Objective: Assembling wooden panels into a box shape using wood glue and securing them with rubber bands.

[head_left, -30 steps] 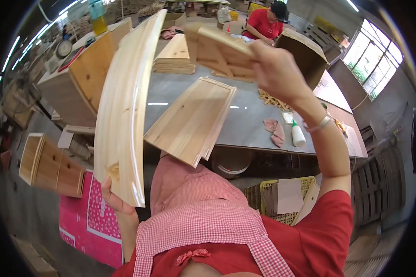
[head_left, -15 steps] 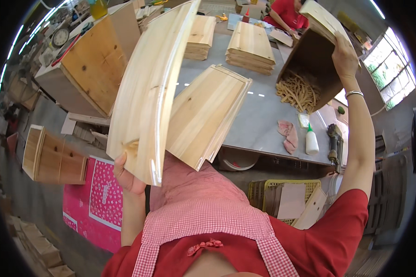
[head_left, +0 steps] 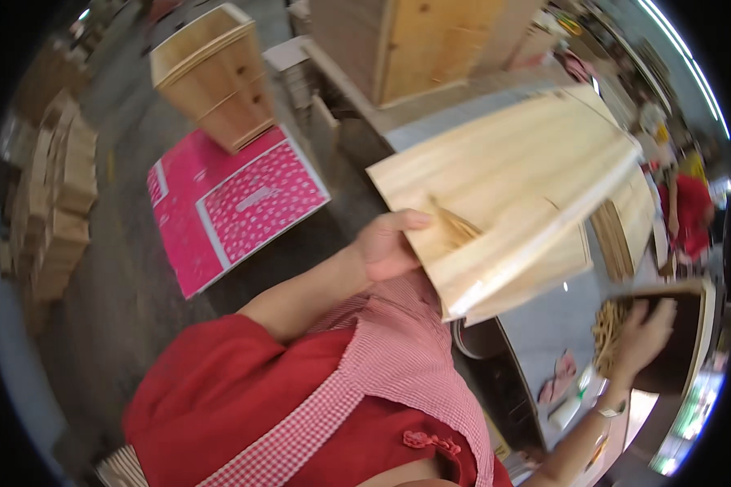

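My left hand [head_left: 390,247] grips the near end of a pale wooden panel [head_left: 536,183], thumb on top beside a brown knot. The panel has a glossy strip along one long edge. Partly covered beneath it lies another wooden panel [head_left: 556,272]. At the right, my right hand [head_left: 646,333] reaches in front of the mouth of a box [head_left: 698,357] with a dark inside. Its fingers are spread and slightly blurred, with nothing seen in them. Next to those fingers is a heap of tan bands [head_left: 607,333], partly hidden by the hand.
A pink cloth [head_left: 559,377] and a white bottle [head_left: 564,412] lie on the grey table [head_left: 528,337]. A tapered wooden bin [head_left: 227,85] stands on a pink patterned sheet [head_left: 260,199] at the left. Stacked boards [head_left: 613,239] and a person in red [head_left: 690,211] are farther right.
The view has swung left. My right hand has left the box's upper edge and come down to its mouth by the bands. My left hand still holds the panel, now lying flatter.
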